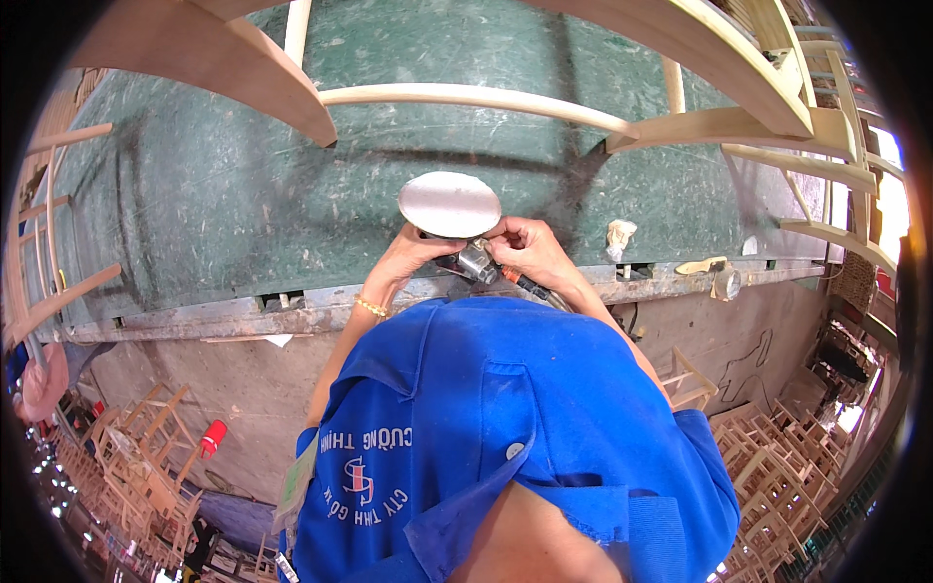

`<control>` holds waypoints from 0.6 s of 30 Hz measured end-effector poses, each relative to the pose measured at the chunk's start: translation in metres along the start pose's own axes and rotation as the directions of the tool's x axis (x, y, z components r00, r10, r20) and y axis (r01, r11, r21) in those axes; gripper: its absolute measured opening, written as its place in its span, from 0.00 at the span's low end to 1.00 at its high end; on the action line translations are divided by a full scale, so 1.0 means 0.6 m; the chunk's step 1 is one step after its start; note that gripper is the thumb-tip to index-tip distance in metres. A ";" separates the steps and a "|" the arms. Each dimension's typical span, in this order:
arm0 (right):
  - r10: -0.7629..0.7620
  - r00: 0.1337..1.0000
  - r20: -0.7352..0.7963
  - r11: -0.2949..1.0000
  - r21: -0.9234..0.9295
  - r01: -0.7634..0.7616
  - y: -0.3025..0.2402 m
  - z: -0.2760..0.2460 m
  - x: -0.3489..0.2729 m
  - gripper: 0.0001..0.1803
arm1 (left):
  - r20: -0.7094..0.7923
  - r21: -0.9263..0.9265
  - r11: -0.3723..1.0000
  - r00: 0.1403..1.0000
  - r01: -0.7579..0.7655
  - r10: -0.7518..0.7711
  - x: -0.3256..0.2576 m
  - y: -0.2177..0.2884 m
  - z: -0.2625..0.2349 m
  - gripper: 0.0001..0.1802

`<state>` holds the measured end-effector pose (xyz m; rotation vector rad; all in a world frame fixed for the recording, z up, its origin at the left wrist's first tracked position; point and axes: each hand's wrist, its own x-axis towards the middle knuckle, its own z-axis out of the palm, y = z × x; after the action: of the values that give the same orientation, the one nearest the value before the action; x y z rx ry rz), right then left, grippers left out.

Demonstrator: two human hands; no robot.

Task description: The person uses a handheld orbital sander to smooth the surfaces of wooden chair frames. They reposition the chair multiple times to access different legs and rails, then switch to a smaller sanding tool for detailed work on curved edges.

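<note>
Between both hands [413, 255] [525, 248], round disc sander [450, 206] (pad up), over green workbench [243, 194]

We note green counter [243, 194], unfinished wooden chair frames [739, 121] resting on it, stacked chair frames on floor [777, 457], daylight at right.

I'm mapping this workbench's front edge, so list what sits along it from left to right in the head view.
Left hand → round sanding disc of the power tool → right hand → crumpled rag → tape roll.
</note>
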<state>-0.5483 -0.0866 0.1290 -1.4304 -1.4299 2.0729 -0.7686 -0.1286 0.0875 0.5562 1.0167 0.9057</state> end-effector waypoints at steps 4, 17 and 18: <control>0.043 0.999 0.020 0.999 0.011 -0.043 -0.002 -0.001 -0.002 0.12 | 0.020 0.016 1.000 1.000 -0.004 0.004 0.002 0.010 -0.004 0.33; 0.015 0.999 0.033 0.995 0.099 -0.018 0.011 0.007 0.012 0.17 | 0.017 -0.006 0.993 0.993 0.116 -0.116 0.007 -0.007 -0.025 0.36; 0.022 0.999 0.034 0.995 0.098 -0.025 0.011 0.008 0.013 0.17 | 0.014 -0.008 0.992 0.992 0.124 -0.124 0.007 -0.010 -0.027 0.36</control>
<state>-0.5540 -0.0876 0.1191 -1.3874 -1.3092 2.1587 -0.7801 -0.1283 0.0740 0.4854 1.0231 0.7950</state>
